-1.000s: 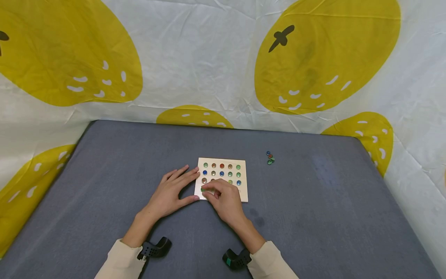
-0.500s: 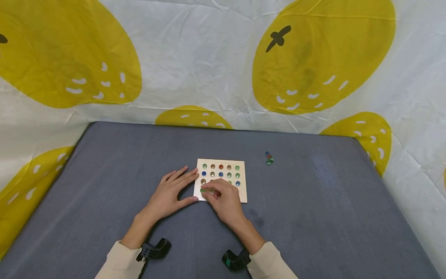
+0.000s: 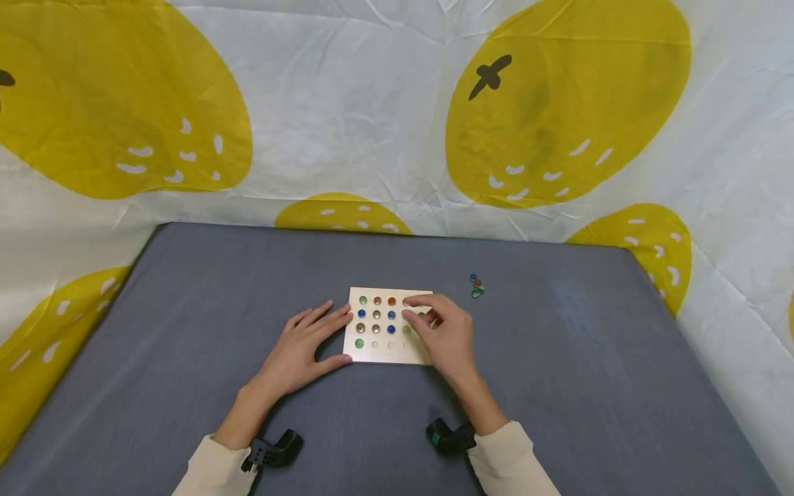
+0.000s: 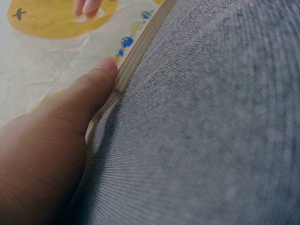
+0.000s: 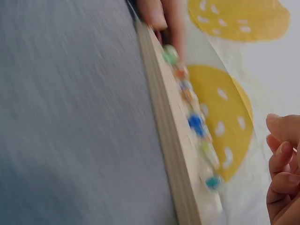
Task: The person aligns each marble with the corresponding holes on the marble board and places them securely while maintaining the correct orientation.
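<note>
Wooden board (image 3: pixel 389 353) sits mid-table on the grey cloth (image 3: pixel 186 310), bare cloth on all sides; loose beads (image 3: pixel 476 286) lie just off its far right corner. Left hand (image 3: pixel 300 351), fingers straight, braces the board's left edge, the wrist view showing the thumb (image 4: pixel 96 89) against the wood. Right hand (image 3: pixel 445 334) hovers over the right columns, fingers curled; whether it pinches a bead, cannot tell.

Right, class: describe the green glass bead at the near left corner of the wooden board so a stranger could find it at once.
On the grey table lies a pale wooden board with rows of glass beads. Go to its near left corner, by the left hand. The green bead sits there, with bare hollows to its right.
</note>
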`<state>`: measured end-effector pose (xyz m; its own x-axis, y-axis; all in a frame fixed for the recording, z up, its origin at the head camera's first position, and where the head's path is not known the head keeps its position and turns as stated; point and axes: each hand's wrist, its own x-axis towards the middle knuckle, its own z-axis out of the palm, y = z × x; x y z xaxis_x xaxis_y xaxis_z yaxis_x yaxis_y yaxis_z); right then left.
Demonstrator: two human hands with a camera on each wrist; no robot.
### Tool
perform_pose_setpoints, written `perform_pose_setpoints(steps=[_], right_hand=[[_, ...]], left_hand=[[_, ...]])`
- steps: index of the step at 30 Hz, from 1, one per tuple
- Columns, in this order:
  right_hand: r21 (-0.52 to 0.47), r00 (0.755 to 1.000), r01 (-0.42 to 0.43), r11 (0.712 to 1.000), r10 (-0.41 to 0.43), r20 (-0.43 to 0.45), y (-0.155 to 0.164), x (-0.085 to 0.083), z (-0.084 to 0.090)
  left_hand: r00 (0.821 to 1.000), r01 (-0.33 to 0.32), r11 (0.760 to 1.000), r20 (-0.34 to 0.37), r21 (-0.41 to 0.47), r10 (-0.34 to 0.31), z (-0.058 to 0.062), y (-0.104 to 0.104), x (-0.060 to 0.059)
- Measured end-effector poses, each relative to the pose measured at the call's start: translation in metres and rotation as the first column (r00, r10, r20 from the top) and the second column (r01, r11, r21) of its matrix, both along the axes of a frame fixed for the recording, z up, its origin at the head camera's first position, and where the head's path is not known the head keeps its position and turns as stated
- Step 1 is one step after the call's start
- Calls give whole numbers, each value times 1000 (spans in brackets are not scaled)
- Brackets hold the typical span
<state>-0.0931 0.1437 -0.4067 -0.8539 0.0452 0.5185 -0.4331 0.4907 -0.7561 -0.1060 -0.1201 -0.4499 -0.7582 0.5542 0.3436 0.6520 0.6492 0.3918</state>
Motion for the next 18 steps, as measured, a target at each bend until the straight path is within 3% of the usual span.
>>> perform_pose_setpoints(steps=[11, 18], right_hand=[[-30, 980, 179, 983, -175, 95, 57, -18, -10], [-8, 967, 230, 973, -228, 110, 76, -24, -22]], left_hand=[[1000, -2, 1000, 10, 3, 2, -1, 0, 0], [1000, -3, 1000, -9, 2, 3, -2, -2, 1]])
